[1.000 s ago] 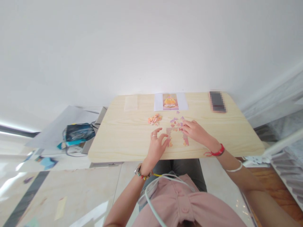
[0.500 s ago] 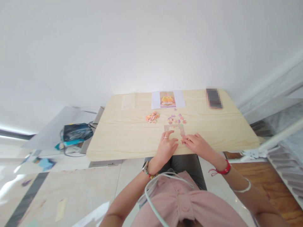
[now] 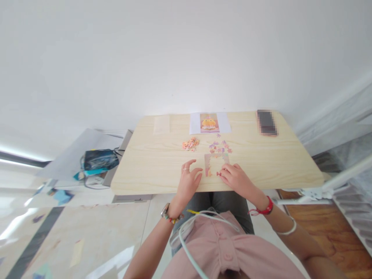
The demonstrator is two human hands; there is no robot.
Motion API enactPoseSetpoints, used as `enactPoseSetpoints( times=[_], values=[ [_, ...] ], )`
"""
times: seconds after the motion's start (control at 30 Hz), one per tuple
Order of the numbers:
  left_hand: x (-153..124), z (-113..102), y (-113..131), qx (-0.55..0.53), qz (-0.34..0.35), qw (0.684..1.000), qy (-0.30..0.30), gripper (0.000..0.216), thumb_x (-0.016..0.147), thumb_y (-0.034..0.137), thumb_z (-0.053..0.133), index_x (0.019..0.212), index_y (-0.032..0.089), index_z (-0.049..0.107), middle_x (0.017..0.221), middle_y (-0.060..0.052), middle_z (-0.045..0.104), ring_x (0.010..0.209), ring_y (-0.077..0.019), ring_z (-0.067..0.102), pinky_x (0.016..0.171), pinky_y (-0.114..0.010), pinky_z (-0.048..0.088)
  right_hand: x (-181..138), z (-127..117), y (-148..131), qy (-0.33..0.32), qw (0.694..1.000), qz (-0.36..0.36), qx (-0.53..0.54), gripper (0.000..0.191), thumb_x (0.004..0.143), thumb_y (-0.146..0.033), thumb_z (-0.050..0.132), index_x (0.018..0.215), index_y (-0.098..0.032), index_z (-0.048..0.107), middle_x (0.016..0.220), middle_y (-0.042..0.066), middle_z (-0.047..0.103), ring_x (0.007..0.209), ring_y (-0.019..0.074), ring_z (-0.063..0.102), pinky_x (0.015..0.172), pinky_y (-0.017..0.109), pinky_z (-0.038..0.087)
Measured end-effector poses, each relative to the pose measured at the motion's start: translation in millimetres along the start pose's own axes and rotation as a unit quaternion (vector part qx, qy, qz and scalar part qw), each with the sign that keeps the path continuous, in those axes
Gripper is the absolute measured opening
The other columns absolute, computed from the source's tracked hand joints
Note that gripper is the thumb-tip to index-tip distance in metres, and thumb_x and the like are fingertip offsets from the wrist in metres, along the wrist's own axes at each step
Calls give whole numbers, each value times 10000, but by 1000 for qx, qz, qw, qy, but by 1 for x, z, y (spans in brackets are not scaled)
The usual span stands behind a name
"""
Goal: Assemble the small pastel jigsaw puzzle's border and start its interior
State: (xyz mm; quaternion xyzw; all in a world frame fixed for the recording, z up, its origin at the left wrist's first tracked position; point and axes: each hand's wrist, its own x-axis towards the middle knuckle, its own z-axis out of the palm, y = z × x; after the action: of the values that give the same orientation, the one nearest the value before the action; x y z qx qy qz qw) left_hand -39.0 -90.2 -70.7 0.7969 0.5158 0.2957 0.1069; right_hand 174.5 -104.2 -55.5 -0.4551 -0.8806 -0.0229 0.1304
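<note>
A partly joined jigsaw frame [image 3: 216, 162] in pink and purple lies near the front edge of a light wooden table [image 3: 151, 166]. My left hand [image 3: 188, 180] rests just left of the frame, fingers loosely spread, holding nothing. My right hand [image 3: 235, 177] lies at the frame's lower right corner, fingertips pinched on a small reddish puzzle piece [image 3: 219, 174]. Loose purple and pink pieces [image 3: 218, 146] lie just beyond the frame. A small heap of orange pieces [image 3: 190, 143] sits further left.
A reference picture of a yellow figure on white paper [image 3: 209, 123] lies at the table's back edge, a phone [image 3: 266, 122] to its right, a pale sheet [image 3: 161, 124] to its left. A dark bag [image 3: 99, 160] sits on the floor at the left. White wall behind.
My right hand drew back from the loose pieces to the frame's lower right corner. My left hand shifted slightly left, uncovering the frame's left side. The camera view wobbled.
</note>
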Motion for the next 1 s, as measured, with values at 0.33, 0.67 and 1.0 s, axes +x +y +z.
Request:
enactPoseSetpoints(
  times=[0.33, 0.67, 1.0],
  values=[
    [-1, 0, -2, -6, 8, 1000, 3, 144, 768, 138, 526, 862, 209, 609, 1155, -80, 408, 1082, -245, 394, 899, -448, 410, 18, -9, -5, 3, 1000, -8, 7, 161, 844, -186, 449, 742, -158, 570, 790, 56, 562, 775, 163, 496, 728, 318, 323],
    [5, 2, -8, -3, 20, 1000, 9, 132, 776, 157, 530, 874, 201, 606, 1158, -83, 406, 1078, -243, 392, 896, -448, 412, 17, -11, 18, 32, 996, 72, -34, 122, 818, -188, 467, 765, -150, 571, 841, 66, 578, 825, 171, 515, 725, 311, 313],
    [25, 5, -9, -11, 35, 998, 43, 129, 764, 147, 545, 869, 193, 603, 1132, -88, 414, 1062, -237, 409, 900, -447, 411, 43, -8, 82, -60, 981, 158, -96, 175, 842, -242, 458, 796, -141, 594, 862, 64, 567, 776, 167, 506, 685, 303, 302]
  ],
)
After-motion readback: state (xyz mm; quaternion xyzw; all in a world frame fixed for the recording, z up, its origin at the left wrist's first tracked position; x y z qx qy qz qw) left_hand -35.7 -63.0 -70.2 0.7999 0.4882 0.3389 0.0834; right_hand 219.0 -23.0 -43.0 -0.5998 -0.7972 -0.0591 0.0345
